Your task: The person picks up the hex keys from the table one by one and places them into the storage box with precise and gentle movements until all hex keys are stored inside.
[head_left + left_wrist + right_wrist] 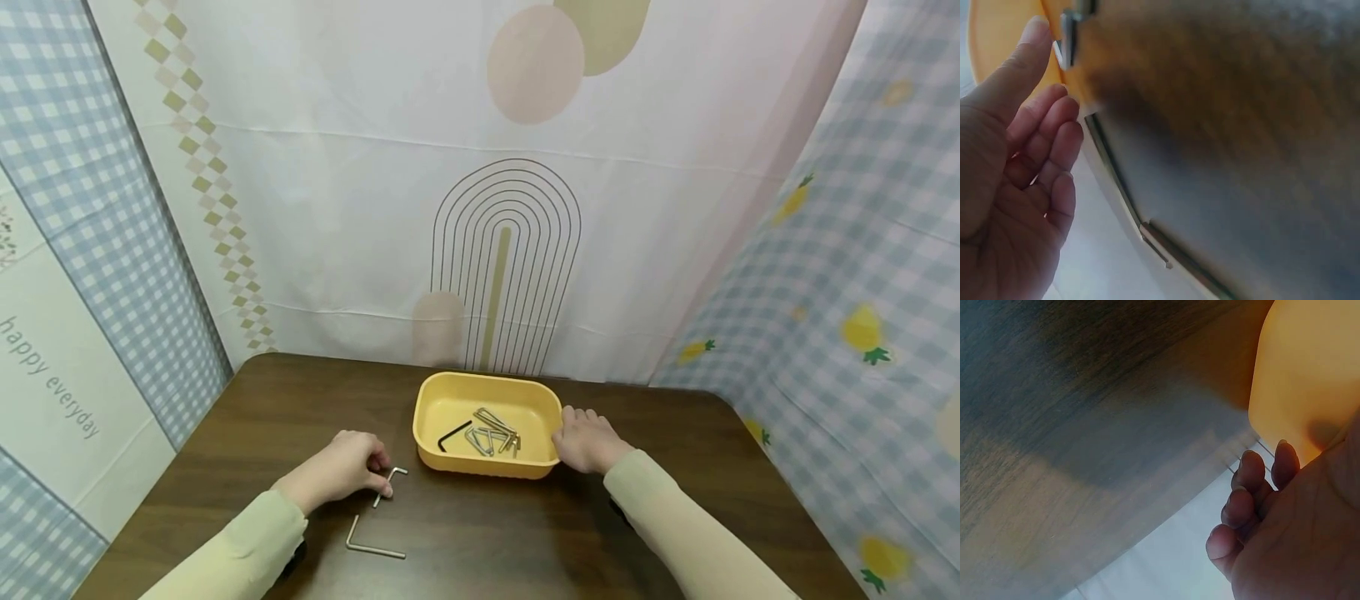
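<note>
My left hand (347,471) is low over the table, its thumb tip on a small silver hex key (378,500). A gap shows between thumb and fingers in the left wrist view, where the fingers (1063,134) curl loosely. Nearer to me lies a larger L-shaped hex key (375,551). My right hand (588,440) holds the right end of a yellow plastic basket (487,471), its thumb at the rim. In the right wrist view the other fingers (1238,509) are bent beside the wall; the thumb is hidden. Several silver hex keys (491,437) and a black one (453,431) lie inside.
The dark wooden table (495,533) ends at the back against a white patterned curtain (337,208). Blue checked cloth (817,292) hangs along the right side, and more checked cloth (75,150) hangs at the left.
</note>
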A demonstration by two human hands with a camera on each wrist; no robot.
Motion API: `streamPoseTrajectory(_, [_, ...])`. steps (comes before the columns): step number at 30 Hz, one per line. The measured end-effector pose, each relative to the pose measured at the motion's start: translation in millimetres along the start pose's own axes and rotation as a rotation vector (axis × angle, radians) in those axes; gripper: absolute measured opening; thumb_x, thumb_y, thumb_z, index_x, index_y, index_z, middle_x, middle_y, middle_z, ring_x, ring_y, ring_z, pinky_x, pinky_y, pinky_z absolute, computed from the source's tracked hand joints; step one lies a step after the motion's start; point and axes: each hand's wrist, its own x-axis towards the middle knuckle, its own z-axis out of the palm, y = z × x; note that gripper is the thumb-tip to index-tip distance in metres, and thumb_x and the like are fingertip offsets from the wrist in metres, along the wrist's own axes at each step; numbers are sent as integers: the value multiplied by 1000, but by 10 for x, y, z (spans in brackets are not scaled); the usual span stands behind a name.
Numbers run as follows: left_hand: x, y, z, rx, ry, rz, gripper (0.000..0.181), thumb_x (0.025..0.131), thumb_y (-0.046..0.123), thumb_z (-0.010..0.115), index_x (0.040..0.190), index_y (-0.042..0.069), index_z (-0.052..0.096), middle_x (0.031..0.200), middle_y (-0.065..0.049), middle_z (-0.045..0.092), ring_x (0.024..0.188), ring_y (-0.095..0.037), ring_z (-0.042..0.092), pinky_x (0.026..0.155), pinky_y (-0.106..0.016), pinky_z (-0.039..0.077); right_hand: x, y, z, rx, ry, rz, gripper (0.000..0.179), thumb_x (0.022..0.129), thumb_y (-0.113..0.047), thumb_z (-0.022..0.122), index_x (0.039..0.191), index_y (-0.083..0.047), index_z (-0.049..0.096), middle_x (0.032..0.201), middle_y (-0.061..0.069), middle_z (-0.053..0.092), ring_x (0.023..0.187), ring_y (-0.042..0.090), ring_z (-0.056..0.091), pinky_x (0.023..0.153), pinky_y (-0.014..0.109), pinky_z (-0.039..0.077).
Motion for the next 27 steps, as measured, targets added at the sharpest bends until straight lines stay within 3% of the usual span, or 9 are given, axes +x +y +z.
streamPoseTrajectory(7, [-30, 25, 12, 31, 1, -24, 29, 63, 36, 88, 73, 21, 66, 69, 13, 55, 67, -6, 48, 72, -36, 38, 12, -9, 3, 0, 1, 1, 26, 97, -26, 38, 107, -3, 46, 97, 11, 48, 94, 30, 44, 88, 49, 35])
streamPoseTrajectory(19, [-72, -26, -27, -36, -68, 75, 24, 70, 28, 85, 65, 24, 61, 60, 17, 51, 57, 0, 46, 54, -24, 40, -3, -10, -1, -1, 7, 12, 22, 98, -26, 37, 101, -7, 45, 93, 9, 47, 89, 28, 42, 83, 46, 35])
streamPoseTrajectory(27, [-103, -43, -6, -32, -76, 62, 24, 76, 27, 81, 63, 24, 61, 60, 16, 52, 57, 0, 45, 55, -25, 39, -12, -14, -6, 8, -2, 21, 21, 98, -26, 37, 100, -6, 45, 93, 10, 47, 89, 28, 41, 83, 46, 34])
